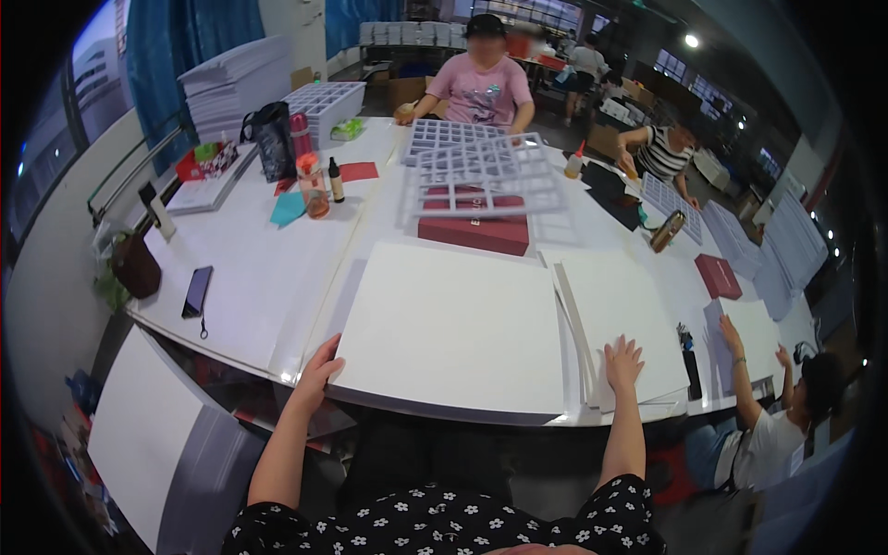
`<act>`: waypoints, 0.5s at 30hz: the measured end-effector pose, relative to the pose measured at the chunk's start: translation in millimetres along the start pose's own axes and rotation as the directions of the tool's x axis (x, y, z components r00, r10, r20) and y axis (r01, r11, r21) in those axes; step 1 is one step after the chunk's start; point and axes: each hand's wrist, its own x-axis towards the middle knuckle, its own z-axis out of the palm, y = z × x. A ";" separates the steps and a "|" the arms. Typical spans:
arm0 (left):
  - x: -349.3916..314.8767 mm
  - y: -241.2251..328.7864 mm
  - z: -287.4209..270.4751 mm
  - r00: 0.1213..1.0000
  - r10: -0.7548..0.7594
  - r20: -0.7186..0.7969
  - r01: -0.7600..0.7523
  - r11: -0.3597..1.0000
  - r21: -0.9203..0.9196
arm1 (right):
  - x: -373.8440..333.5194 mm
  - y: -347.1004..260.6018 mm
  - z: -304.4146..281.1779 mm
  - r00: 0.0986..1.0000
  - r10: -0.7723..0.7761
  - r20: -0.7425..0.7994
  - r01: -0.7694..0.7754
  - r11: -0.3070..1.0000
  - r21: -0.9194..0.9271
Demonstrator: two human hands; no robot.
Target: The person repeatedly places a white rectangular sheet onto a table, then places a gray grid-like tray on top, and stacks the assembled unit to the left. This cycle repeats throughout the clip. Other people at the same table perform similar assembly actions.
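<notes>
A thick white stack of board sheets (453, 333) lies in front of me near the table's front edge. My left hand (320, 372) rests against the stack's left edge, close to its near corner, with thumb and fingers slightly apart. To the right lies a second, lower pile of white sheets (615, 305). My right hand (624, 363) lies flat on it, fingers spread. Beyond the stack sits a dark red box (474, 231). A white compartment grid (490, 178), blurred by motion, hangs over that box, near a person in pink.
Across the table, a person in pink (481, 88) sits by another grid tray (449, 139). On the left are a phone (197, 291), an orange bottle (313, 185) and a tall white stack (239, 88). More sheets (176, 444) stand beside me. Co-workers occupy the right side, near a metal bottle (667, 231).
</notes>
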 end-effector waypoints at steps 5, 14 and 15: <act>22.4 20.3 -6.8 0.982 -0.013 -0.187 0.025 0.998 0.062 | -7.3 33.9 23.1 0.999 0.019 -0.046 -0.016 0.999 0.047; 83.9 -19.5 -106.1 0.829 0.426 -0.362 0.122 0.494 0.861 | -5.3 27.8 31.4 0.986 0.004 -0.168 0.007 0.998 0.065; 80.2 -31.4 -97.8 0.811 0.527 -0.254 0.158 0.221 0.962 | -3.7 28.1 31.8 0.983 -0.011 -0.182 0.020 0.999 0.042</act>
